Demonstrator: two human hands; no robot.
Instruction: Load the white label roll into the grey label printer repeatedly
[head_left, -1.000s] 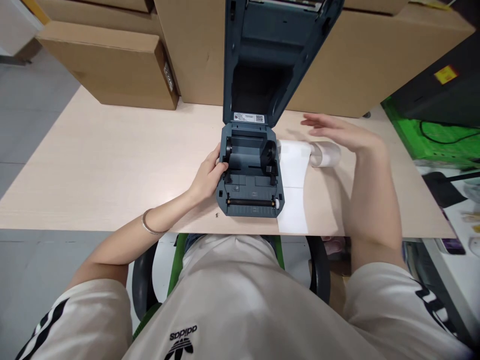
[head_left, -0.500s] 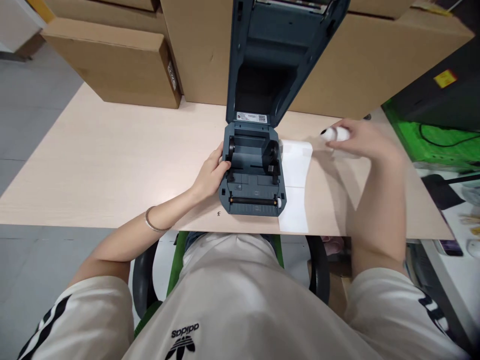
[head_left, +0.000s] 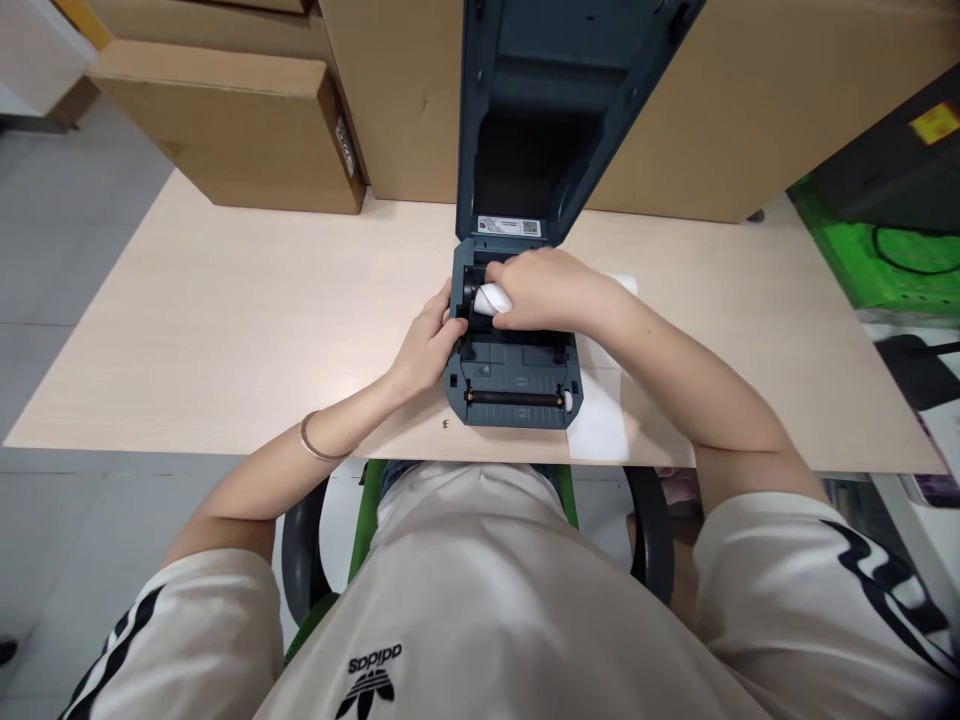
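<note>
A dark blue-grey label printer (head_left: 517, 385) stands on the table with its lid (head_left: 551, 150) raised. My left hand (head_left: 429, 345) grips the printer's left side, thumb over the edge. Inside the printer's upper bay, my right hand (head_left: 536, 290) is closed on a small white roll (head_left: 491, 299), whose left end is near the black holder on the left. My right hand hides the right part of the bay. A white paper strip (head_left: 600, 410) lies on the table along the printer's right side, partly under my right forearm.
Cardboard boxes (head_left: 225, 130) stand along the back of the light wooden table (head_left: 187, 330). At the right are a black box (head_left: 892, 160) on something green (head_left: 870, 265) and a black flat object (head_left: 915, 370). A chair armrest (head_left: 651, 535) is below the table's front edge.
My right hand has moved left from the table's right side into the printer's bay, carrying the white roll. My left hand stays on the printer. The view has shifted slightly.
</note>
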